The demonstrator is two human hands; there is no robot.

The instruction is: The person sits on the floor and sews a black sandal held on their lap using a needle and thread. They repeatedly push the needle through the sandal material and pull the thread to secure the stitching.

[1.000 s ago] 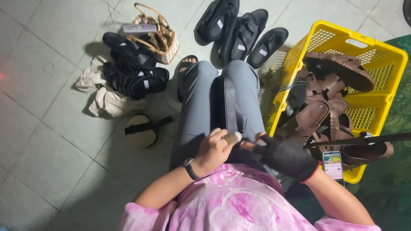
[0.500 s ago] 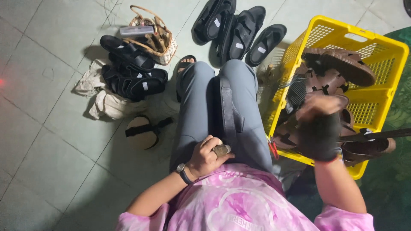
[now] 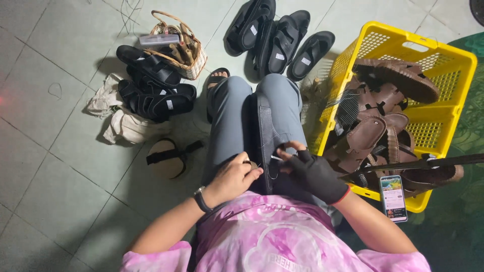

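At frame centre, the left hand [image 3: 236,176] pinches closed on something small beside the dark sandal [image 3: 265,141], which stands lengthwise between the knees; the gloved right hand [image 3: 313,174] grips its right edge.

1. Our right hand [image 3: 316,174], the one in the black fingerless glove, is back down on the dark sandal [image 3: 265,143] held between our knees. Half a second ago it was up over the yellow crate [image 3: 456,108] of brown sandals.
2. Its fingertips now pinch the sandal's edge, right across from our left hand [image 3: 234,176].
3. The left hand barely shifted, but its fingers have closed in toward the glove, so the two hands nearly meet at the sole.
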